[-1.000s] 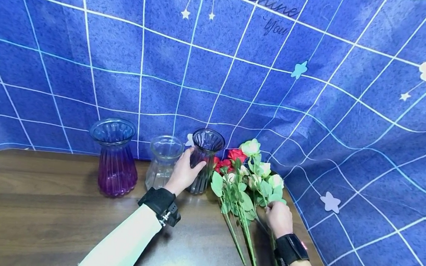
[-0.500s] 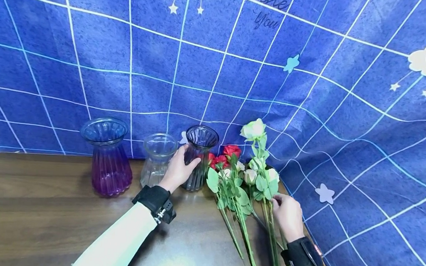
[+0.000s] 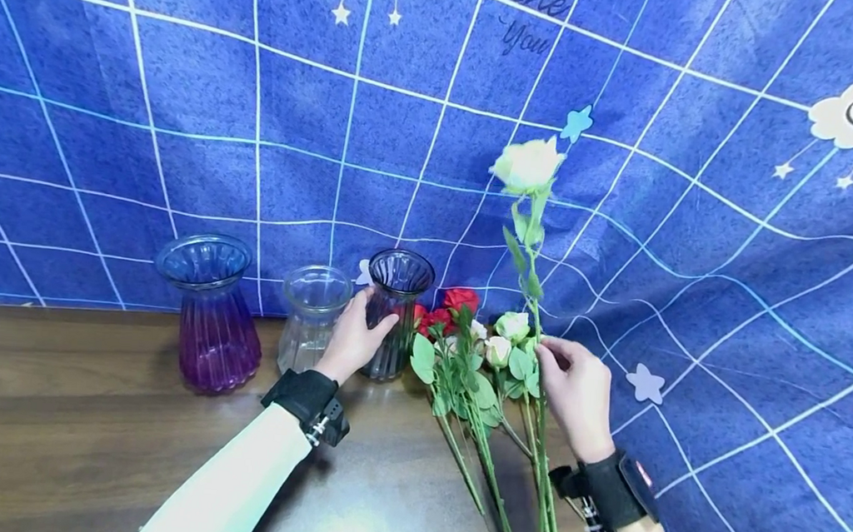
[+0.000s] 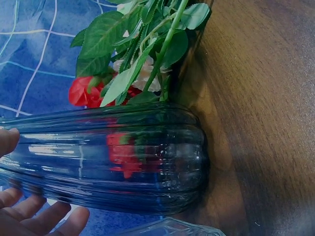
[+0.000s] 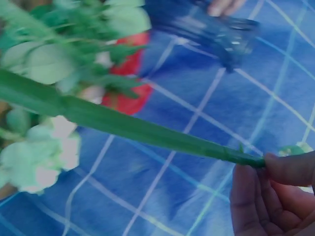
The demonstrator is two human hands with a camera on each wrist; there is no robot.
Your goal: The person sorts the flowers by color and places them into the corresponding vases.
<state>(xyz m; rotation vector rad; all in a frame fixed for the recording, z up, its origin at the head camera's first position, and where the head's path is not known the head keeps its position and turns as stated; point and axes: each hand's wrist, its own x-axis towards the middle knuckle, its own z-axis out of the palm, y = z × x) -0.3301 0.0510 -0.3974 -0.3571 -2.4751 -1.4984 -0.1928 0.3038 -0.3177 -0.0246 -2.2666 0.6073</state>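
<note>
My left hand (image 3: 351,339) holds a dark grey ribbed glass vase (image 3: 393,353), thumb on one side and fingers on the other. In the left wrist view the vase's base (image 4: 194,157) stands on the wooden table. Thumb and fingertips of my right hand (image 3: 577,399) pinch the green stem (image 5: 147,133) of a white rose (image 3: 529,167), whose bloom rises upright above the other flowers. Below that hand lie several red roses (image 3: 461,300), pale roses (image 3: 514,325) and leafy stems on the table.
A clear glass vase (image 3: 313,290) stands just left of the dark one, partly behind my left hand. Farther left is a blue-and-purple vase (image 3: 217,341). A blue grid-patterned cloth (image 3: 319,107) hangs behind and along the right of the wooden table (image 3: 82,439).
My right hand has drawn the white rose up out of the flower pile, its bloom now well above the vases. My left hand stays on the dark vase. The head view has shifted slightly.
</note>
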